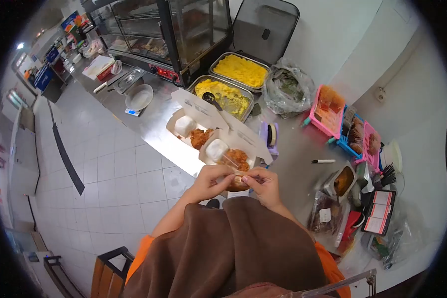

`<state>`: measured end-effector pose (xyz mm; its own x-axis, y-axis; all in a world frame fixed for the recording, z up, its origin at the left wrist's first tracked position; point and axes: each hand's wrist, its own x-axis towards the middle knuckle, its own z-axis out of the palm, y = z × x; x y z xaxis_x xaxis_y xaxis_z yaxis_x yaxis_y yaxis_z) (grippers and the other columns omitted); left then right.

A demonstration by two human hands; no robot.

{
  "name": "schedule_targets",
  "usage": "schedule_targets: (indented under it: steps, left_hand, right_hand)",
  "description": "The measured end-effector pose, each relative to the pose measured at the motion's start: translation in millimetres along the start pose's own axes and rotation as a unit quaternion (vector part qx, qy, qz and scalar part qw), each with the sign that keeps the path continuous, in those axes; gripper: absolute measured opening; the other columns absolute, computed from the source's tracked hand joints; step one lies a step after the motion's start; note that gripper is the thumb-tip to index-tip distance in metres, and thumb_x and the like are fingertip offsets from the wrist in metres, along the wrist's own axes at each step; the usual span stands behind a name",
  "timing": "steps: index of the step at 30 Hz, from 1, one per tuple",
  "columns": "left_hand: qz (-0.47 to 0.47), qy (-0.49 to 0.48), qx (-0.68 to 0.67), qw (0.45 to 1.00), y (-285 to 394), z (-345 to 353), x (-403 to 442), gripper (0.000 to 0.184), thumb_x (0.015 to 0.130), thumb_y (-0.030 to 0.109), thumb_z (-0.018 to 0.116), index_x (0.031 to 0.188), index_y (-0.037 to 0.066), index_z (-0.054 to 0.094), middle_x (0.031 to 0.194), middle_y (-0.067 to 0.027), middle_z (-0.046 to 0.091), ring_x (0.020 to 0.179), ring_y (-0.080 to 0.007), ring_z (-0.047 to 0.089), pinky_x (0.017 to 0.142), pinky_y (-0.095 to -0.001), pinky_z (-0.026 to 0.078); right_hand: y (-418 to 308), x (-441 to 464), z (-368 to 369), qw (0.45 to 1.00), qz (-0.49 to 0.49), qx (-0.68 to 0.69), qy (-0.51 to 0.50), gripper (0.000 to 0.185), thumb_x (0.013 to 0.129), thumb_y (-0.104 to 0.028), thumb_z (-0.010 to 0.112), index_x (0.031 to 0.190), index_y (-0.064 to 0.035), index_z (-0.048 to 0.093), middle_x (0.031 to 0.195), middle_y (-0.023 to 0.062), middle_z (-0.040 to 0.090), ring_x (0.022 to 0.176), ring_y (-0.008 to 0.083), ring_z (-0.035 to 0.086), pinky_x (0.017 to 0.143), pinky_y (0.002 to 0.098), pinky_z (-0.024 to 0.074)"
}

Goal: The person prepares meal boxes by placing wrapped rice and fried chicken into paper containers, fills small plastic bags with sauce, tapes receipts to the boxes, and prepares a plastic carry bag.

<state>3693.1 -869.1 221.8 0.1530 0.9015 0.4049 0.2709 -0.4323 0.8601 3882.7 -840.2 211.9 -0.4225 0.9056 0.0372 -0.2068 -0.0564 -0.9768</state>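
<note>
Both hands meet just in front of the nearer open food box (pixel 202 155). My left hand (pixel 214 180) and my right hand (pixel 262 185) pinch the top of a small clear bag (pixel 237 186) with brown contents, their fingertips almost touching. That box holds a white rounded rice portion (pixel 216 149) and fried chicken (pixel 237 159). Just behind it, another open box (pixel 171 124) has a white rice mound (pixel 185 125) and a fried piece (pixel 200 138). Both lids stand raised toward the trays.
Behind the boxes are two trays of yellow food (pixel 241 70), a black ladle (pixel 209 98) and a glass display cabinet (pixel 179 39). Pink and blue baskets (pixel 328 110), a marker (pixel 324 161) and a metal container (pixel 340 182) lie right. A scale with a plate (pixel 139 97) sits left.
</note>
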Motion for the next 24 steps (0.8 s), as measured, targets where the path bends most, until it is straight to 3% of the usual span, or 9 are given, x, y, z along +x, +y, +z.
schedule_targets:
  steps: [4,7,10,12,15,18,19,22,24]
  left_hand:
    - [-0.064,0.002,-0.029,0.998,-46,-47,-13,0.008,0.083,0.006,0.058,0.084,-0.002,0.060,0.070,-0.0086,0.062,0.063,-0.0155,0.058,0.059,-0.0273,0.045]
    - [-0.141,0.117,-0.065,0.981,-97,-92,-7,0.013,0.088,0.010,0.054,0.086,-0.002,0.059,0.070,-0.0018,0.059,0.066,-0.0100,0.054,0.061,-0.0247,0.044]
    - [-0.217,0.117,-0.050,0.968,-143,-136,25,0.015,0.090,0.014,0.052,0.089,0.000,0.058,0.074,-0.0022,0.059,0.068,-0.0092,0.054,0.062,-0.0235,0.044]
    - [-0.262,0.087,-0.029,0.961,-176,-147,50,0.016,0.089,0.014,0.054,0.094,-0.001,0.057,0.075,-0.0057,0.060,0.066,-0.0122,0.056,0.060,-0.0263,0.045]
    - [-0.165,0.118,0.138,0.969,-234,-138,64,0.019,0.085,0.012,0.057,0.100,0.001,0.055,0.086,-0.0111,0.061,0.075,-0.0211,0.058,0.066,-0.0327,0.046]
    - [0.016,0.198,0.398,0.896,-200,-112,66,0.024,0.080,0.009,0.059,0.102,0.002,0.054,0.098,-0.0158,0.057,0.089,-0.0311,0.054,0.077,-0.0391,0.044]
    - [0.049,0.200,0.353,0.913,-196,-102,61,0.027,0.076,0.006,0.059,0.102,0.003,0.053,0.105,-0.0162,0.053,0.098,-0.0358,0.048,0.083,-0.0427,0.039]
    - [0.149,0.167,0.263,0.938,-148,-52,31,0.028,0.071,0.000,0.061,0.097,0.003,0.052,0.091,-0.0142,0.056,0.086,-0.0339,0.053,0.076,-0.0420,0.040]
    - [0.167,0.032,0.148,0.974,-149,-11,-16,0.024,0.067,-0.001,0.062,0.089,0.005,0.054,0.090,-0.0143,0.056,0.084,-0.0320,0.054,0.073,-0.0409,0.041]
  right_hand:
    - [37,11,13,0.996,0.009,-0.050,0.079,0.006,0.081,-0.002,0.064,0.086,0.0028,0.064,0.081,0.0040,0.061,0.073,0.0088,0.057,0.067,0.0219,0.0467]
    - [72,2,-10,0.980,0.020,-0.062,0.190,0.009,0.083,-0.004,0.063,0.086,0.0034,0.064,0.080,0.0054,0.064,0.071,0.0083,0.058,0.065,0.0223,0.0467]
    - [103,-14,-38,0.917,0.079,-0.273,0.279,0.011,0.083,-0.007,0.062,0.087,0.0032,0.064,0.077,0.0076,0.064,0.068,0.0112,0.058,0.064,0.0236,0.0469]
    - [125,-19,-52,0.879,0.096,-0.387,0.261,0.021,0.079,-0.009,0.065,0.098,-0.0013,0.062,0.089,0.0146,0.058,0.078,0.0236,0.059,0.070,0.0309,0.0476]
    - [157,-18,-57,0.846,0.095,-0.465,0.245,0.035,0.073,-0.009,0.066,0.107,-0.0063,0.057,0.106,0.0195,0.048,0.092,0.0347,0.053,0.076,0.0388,0.0459]
    - [155,-14,-60,0.818,0.104,-0.516,0.233,0.033,0.072,-0.007,0.065,0.104,-0.0049,0.056,0.103,0.0194,0.050,0.089,0.0354,0.054,0.076,0.0394,0.0463]
    - [153,-14,-65,0.815,0.113,-0.525,0.219,0.034,0.071,-0.005,0.062,0.104,-0.0052,0.055,0.098,0.0189,0.052,0.087,0.0346,0.056,0.076,0.0395,0.0468]
    - [140,-24,-74,0.840,0.202,-0.465,0.194,0.031,0.074,-0.002,0.059,0.105,-0.0041,0.054,0.091,0.0155,0.054,0.086,0.0291,0.058,0.076,0.0377,0.0482]
    - [134,-44,-74,0.941,0.232,-0.032,0.245,0.027,0.078,-0.002,0.056,0.104,-0.0032,0.054,0.090,0.0125,0.054,0.081,0.0241,0.058,0.071,0.0350,0.0483]
